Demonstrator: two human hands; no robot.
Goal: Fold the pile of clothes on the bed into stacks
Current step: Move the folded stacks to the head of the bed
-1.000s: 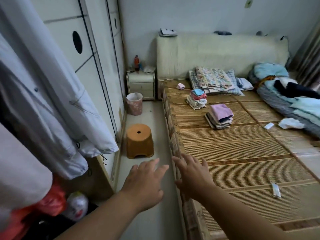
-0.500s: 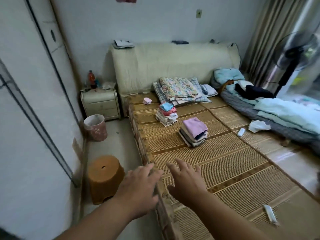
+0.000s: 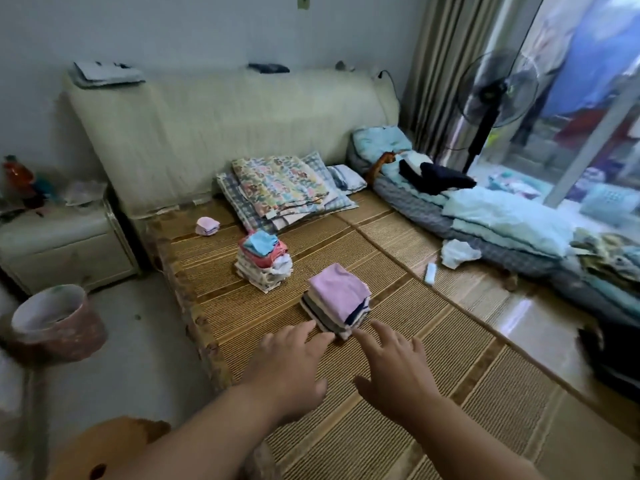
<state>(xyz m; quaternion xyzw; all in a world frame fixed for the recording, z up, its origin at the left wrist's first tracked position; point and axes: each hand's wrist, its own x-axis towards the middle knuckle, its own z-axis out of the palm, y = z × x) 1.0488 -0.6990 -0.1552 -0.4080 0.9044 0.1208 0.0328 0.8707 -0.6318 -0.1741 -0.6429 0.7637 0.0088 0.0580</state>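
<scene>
Two stacks of folded clothes stand on the bed's bamboo mat [image 3: 398, 341]. The near stack [image 3: 337, 299] has a lilac piece on top; the farther stack [image 3: 263, 261] is topped with blue and pink. A small folded pink piece [image 3: 207, 225] lies near the headboard. My left hand [image 3: 294, 365] and my right hand [image 3: 391, 365] stretch forward over the mat with fingers spread and empty, fingertips just short of the near stack. Loose dark and light clothes [image 3: 433, 174] lie on the bedding at the right.
Folded patterned blankets [image 3: 280, 188] lie by the headboard. Blue-grey bedding [image 3: 502, 223] runs along the bed's right side, with a white cloth [image 3: 457, 252] and a small white tube [image 3: 430, 273]. A bin [image 3: 55, 323], nightstand [image 3: 65, 247] and brown stool [image 3: 104, 452] stand left; a fan [image 3: 495, 95] at right.
The view has swung right, away from the wardrobe, and closer to the bed. Both hands have moved from the bed's edge out over the mat, up to the near stack.
</scene>
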